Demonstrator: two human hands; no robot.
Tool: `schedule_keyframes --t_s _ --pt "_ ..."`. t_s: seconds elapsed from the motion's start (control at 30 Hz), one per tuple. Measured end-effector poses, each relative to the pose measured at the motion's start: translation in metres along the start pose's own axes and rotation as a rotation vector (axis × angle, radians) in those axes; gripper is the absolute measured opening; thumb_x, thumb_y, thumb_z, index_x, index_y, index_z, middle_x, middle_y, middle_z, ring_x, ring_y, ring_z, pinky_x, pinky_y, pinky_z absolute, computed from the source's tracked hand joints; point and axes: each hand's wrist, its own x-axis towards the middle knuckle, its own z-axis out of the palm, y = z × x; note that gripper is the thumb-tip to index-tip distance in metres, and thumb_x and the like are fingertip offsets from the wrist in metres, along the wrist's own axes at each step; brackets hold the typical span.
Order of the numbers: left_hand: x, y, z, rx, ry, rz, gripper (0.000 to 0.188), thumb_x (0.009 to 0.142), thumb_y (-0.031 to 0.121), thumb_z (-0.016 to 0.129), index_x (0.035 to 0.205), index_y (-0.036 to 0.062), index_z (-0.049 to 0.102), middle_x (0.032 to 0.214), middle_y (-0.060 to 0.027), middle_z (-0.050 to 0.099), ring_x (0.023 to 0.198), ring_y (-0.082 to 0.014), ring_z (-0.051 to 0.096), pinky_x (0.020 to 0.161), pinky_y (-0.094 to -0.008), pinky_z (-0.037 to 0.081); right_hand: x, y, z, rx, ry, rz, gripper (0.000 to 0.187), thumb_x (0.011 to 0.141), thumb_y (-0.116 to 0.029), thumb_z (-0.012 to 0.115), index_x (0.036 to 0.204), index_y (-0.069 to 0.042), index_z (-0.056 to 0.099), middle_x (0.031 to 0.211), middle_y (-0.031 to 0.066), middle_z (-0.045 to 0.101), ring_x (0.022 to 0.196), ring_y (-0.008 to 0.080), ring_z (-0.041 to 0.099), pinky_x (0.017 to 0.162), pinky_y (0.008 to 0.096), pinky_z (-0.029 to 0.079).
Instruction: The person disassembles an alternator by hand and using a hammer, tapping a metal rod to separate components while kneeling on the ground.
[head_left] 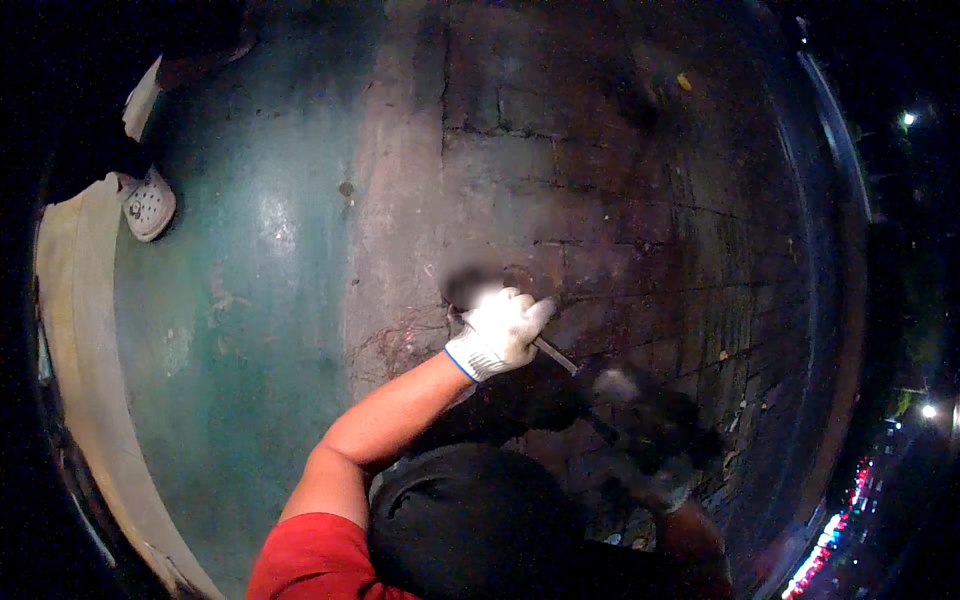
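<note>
My left hand (500, 330) wears a white knit glove with a blue-edged cuff and is brightly lit near the middle of the view. Its fingers are closed around a thin metal rod (557, 355), whose bare end sticks out toward the lower right. A dark, blurred patch lies just beyond the knuckles; what is there cannot be made out. Lower right, in deep shadow, is my right hand (672, 488), apparently gloved too. Blur and darkness hide its fingers. Between the hands shows a blurred pale grey shape (615, 385) of unclear kind.
A worn green floor strip (250, 300) runs along the left beside dark, cracked paving (620, 200). Another person's light clog (150, 207) stands at the far left, near a curved beige edge (75, 290). Black fabric (470, 520) fills the lower middle.
</note>
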Motion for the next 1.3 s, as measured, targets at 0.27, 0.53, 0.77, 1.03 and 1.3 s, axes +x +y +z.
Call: schedule_keyframes --t_s 0.27,0.53,0.77,1.03,1.3 --pt "0.012 -0.018 0.005 -0.011 0.199 -0.011 0.054 0.06 0.013 0.067 0.113 0.005 0.058 0.082 -0.0141 0.059 0.077 -0.0328 0.058 0.066 -0.0443 0.047 -0.017 -0.045 -0.034 -0.666 0.322 -0.325 0.047 0.078 -0.016 0.074 0.12 -0.003 0.058 0.113 0.0108 0.063 0.101 0.0222 0.061 0.088 0.0362 0.049" --pt "0.022 -0.026 -0.004 -0.079 0.165 -0.115 0.048 0.065 0.012 0.064 0.112 0.0063 0.059 0.087 -0.0173 0.062 0.083 -0.0361 0.059 0.071 -0.0467 0.047 0.039 -0.012 0.016 -1.185 -0.176 -0.131 0.051 0.079 -0.017 0.073 0.125 -0.003 0.055 0.117 0.0114 0.062 0.105 0.0226 0.06 0.09 0.0363 0.048" --pt "0.011 -0.019 -0.015 -0.048 -0.035 -0.221 0.048 0.056 0.015 0.067 0.102 0.0035 0.06 0.084 -0.0151 0.063 0.082 -0.0344 0.061 0.073 -0.0458 0.049 0.022 0.008 0.016 0.377 0.036 0.157 0.064 0.072 -0.014 0.078 0.127 0.002 0.049 0.119 0.0131 0.059 0.106 0.0244 0.058 0.09 0.0362 0.048" --pt "0.007 0.013 -0.017 -0.015 -0.044 -0.009 0.046 0.062 0.02 0.064 0.106 0.0077 0.062 0.072 -0.0092 0.061 0.07 -0.0288 0.061 0.063 -0.0431 0.047 0.007 -0.023 -0.013 -0.984 0.16 -0.396 0.053 0.08 -0.031 0.071 0.128 -0.012 0.057 0.132 0.0085 0.055 0.119 0.0297 0.052 0.101 0.0392 0.041" --pt "-0.008 0.061 -0.019 -0.204 -0.145 0.161 0.03 0.064 0.016 0.063 0.093 0.0095 0.064 0.065 -0.0063 0.057 0.061 -0.0275 0.059 0.052 -0.041 0.046 -0.018 -0.06 -0.02 -1.062 0.167 -0.275 0.052 0.073 -0.025 0.074 0.12 -0.009 0.06 0.119 0.0107 0.061 0.109 0.0288 0.056 0.094 0.04 0.044"
